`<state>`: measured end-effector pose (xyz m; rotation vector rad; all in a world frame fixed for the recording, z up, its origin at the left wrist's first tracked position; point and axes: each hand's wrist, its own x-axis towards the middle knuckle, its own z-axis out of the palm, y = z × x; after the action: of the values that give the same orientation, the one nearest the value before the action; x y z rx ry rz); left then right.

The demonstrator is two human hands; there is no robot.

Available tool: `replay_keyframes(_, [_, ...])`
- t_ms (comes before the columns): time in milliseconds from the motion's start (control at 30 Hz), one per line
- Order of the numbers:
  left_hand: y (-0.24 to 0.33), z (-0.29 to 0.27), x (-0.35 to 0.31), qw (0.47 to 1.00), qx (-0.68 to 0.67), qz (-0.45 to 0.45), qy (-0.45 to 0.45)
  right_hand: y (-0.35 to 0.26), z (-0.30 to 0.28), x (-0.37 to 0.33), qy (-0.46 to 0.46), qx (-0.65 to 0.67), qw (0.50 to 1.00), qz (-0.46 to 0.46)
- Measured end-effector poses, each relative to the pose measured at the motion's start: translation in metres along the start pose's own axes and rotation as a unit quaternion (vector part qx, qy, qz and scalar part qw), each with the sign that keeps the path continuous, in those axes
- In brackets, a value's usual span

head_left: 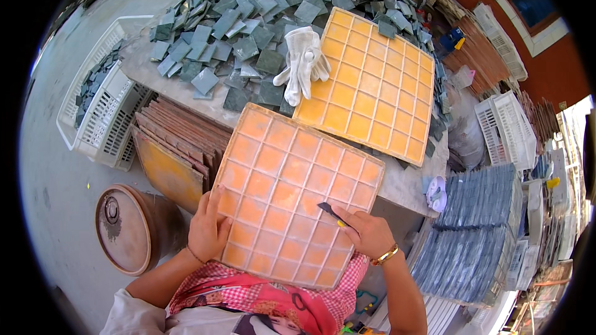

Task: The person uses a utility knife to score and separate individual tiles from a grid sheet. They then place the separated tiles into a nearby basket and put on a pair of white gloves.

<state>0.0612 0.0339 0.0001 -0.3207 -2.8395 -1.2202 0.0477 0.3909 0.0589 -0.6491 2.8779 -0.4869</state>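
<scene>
A square orange grid tray (287,195) with pale raised dividers rests tilted against my lap and the table edge. At its left edge my left hand (210,226) grips the tray, part of the fingers lying on its face. My right hand (369,233) is closed round a small dark-bladed knife (329,209). Its blade lies over the cells at the tray's right side, and most of the handle is hidden in my fingers. Behind, a yellow grid tray (375,80) lies on the table, with white gloves (303,62) at its left edge.
Grey-green square stone tiles (245,48) are heaped over the table (180,90). To the left stand a white crate (110,118), stacked reddish boards (171,158) and a brown drum (127,229). Bundled dark tiles (469,260) and white crates (510,130) stand on the right.
</scene>
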Motion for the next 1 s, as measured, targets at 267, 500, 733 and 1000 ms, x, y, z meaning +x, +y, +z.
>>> replay_keyframes(267, [0.003,-0.001,0.000,0.999,-0.021,-0.044,-0.019,-0.006,-0.007,0.000,-0.139,0.065,0.988,0.016])
replay_keyframes(500, [0.005,-0.003,0.002,0.998,-0.045,-0.042,-0.023,-0.023,0.009,0.036,0.004,0.050,0.999,0.009])
replay_keyframes(733, [0.000,-0.009,0.004,0.991,-0.127,-0.042,-0.013,-0.033,0.003,0.034,-0.150,0.061,0.987,0.001])
replay_keyframes(1000, [-0.012,-0.008,0.004,0.923,-0.364,-0.124,-0.010,-0.060,0.013,0.068,0.041,0.051,0.997,-0.042])
